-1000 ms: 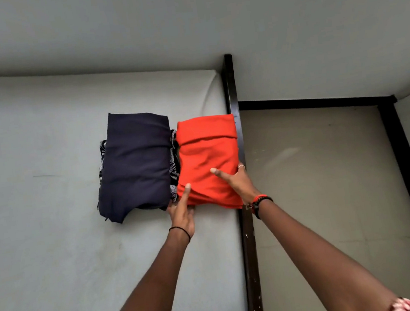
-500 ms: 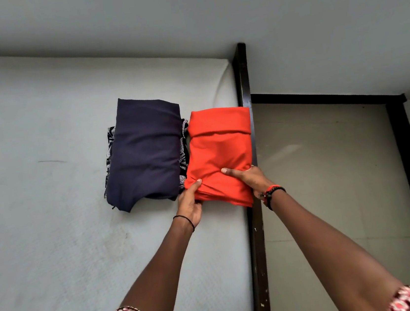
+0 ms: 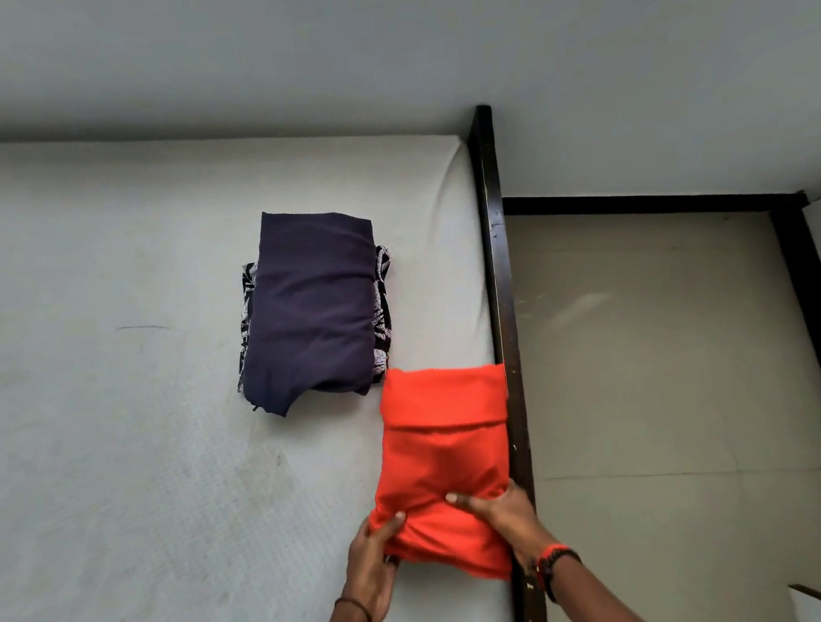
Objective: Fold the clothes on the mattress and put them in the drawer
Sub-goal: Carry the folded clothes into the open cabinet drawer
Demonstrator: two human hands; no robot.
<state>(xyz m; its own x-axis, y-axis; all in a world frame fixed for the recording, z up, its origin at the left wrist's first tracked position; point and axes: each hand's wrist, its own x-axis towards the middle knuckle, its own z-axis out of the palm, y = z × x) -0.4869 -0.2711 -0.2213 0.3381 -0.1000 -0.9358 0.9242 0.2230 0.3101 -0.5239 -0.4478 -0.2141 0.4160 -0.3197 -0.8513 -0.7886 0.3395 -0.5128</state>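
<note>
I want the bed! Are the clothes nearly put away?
Not quite. Folded: navy garment stacked on a patterned garment on the mattress. In hand: left grip and right grip hold the folded orange garment. Left: everything needs the drawer, not in view.

Orange garment (image 3: pixel 443 467) away from navy pile (image 3: pixel 310 312)
</note>
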